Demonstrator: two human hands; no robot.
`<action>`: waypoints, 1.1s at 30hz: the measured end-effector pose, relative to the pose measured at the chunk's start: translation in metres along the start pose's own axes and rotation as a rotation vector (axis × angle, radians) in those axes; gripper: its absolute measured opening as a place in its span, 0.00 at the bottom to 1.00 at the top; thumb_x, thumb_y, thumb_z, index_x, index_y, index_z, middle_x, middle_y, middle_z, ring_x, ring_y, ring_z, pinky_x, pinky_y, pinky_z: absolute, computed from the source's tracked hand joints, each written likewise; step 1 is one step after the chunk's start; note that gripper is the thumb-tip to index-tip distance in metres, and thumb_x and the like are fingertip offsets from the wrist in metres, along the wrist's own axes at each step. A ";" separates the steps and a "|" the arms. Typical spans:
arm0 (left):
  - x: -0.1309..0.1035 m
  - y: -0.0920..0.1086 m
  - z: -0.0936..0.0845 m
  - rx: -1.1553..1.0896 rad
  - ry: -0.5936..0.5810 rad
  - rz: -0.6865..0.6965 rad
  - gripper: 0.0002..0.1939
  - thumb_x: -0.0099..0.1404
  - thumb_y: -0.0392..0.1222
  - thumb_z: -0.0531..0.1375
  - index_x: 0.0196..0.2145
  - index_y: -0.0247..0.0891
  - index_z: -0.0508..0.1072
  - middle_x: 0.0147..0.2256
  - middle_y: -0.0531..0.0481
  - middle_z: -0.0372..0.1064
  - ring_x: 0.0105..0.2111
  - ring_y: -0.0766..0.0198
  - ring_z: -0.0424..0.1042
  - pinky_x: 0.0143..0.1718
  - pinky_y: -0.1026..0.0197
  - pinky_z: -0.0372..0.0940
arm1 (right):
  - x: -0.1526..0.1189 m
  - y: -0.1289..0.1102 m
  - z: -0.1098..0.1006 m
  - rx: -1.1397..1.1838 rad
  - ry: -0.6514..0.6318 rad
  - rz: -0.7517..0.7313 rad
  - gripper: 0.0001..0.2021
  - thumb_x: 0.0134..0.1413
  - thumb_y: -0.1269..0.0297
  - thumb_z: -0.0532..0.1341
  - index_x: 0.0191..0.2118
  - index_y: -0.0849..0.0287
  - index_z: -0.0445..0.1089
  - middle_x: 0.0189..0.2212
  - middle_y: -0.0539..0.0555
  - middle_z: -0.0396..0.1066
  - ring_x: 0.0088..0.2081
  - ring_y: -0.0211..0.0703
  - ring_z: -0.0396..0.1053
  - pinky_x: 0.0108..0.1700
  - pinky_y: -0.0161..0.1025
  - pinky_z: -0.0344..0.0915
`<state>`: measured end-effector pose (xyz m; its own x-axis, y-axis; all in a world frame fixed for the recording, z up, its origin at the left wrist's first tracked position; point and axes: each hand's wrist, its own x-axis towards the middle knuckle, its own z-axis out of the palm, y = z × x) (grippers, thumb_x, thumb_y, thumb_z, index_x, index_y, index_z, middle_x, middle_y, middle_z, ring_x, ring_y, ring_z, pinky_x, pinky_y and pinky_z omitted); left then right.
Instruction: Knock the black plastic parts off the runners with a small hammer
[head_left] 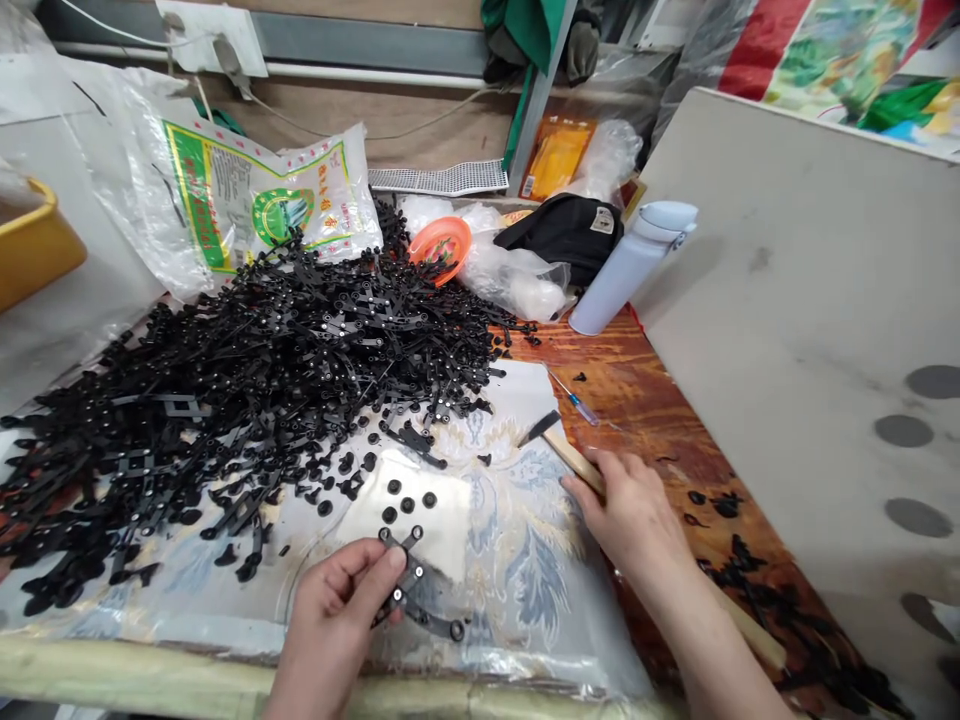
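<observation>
My left hand [337, 610] pinches a black jointed linkage [414, 573] between thumb and fingers, low over the cloth. The linkage has crossed arms with round ends and small shiny rivets. Just beyond it, several black round caps [407, 505] lie on a white pad [442, 515]. To the right, my right hand [630, 505] is closed around the wooden handle of a hammer [574, 460]. Its dark head points away to the left, at the cloth's edge. My forearm covers part of the handle.
A large heap of black linkages [300, 350] fills the left and back. A screwdriver [581, 408], a pale blue bottle [626, 270] and an orange dish [441, 250] stand or lie beyond. Loose black parts [739, 570] lie at right, beside a grey panel [787, 330].
</observation>
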<state>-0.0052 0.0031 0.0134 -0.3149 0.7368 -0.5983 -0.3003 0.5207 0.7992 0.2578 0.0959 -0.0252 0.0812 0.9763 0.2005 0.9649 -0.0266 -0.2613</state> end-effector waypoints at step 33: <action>0.017 0.003 0.026 0.108 -0.005 0.037 0.17 0.51 0.51 0.65 0.19 0.37 0.65 0.13 0.61 0.53 0.15 0.74 0.49 0.18 0.71 0.45 | -0.047 -0.057 -0.031 0.621 -0.323 -0.159 0.12 0.65 0.62 0.45 0.31 0.55 0.59 0.22 0.47 0.62 0.22 0.37 0.61 0.27 0.34 0.54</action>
<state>0.0121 0.0285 0.0065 -0.3191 0.7583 -0.5685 -0.1896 0.5367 0.8222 0.2070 0.0453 0.0092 -0.2190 0.9756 0.0164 0.6311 0.1544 -0.7602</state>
